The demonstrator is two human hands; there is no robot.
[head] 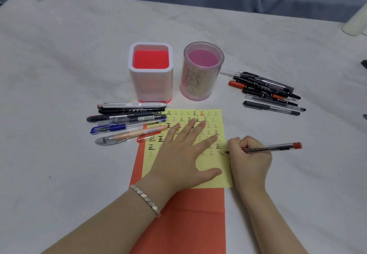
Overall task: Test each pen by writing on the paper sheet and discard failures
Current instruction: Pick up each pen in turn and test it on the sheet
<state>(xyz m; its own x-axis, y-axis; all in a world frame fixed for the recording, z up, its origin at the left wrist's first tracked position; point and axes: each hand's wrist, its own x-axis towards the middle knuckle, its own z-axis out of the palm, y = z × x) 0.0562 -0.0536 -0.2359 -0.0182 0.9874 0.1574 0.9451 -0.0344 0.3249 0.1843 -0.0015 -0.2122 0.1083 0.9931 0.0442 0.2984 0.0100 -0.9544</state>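
Pen under test: red-capped pen (272,148), held low and slanted, tip touching the yellow paper sheet (216,176) at its right edge, on the last written row
Paper sheet: lies on an orange sheet (190,214) on the white table (59,75); covered in rows of one repeated character, so most of the writing space appears used
Right hand (249,160): clenched round the pen in a writing grip, heel resting on the table for steadiness
Left hand (184,150): fully open, grasping nothing, palm and spread fingers pressed flat on the paper, judged to keep the sheet from sliding under the stroke
Left pen group (127,122): row of pens just beside the paper's left edge, some overlapping it
Right pen group (268,93): heap well apart on the right; which group is untested cannot be told
Holders: square red-and-white holder (151,73) and round pink holder (201,71) stand behind the paper, no pens seen inside
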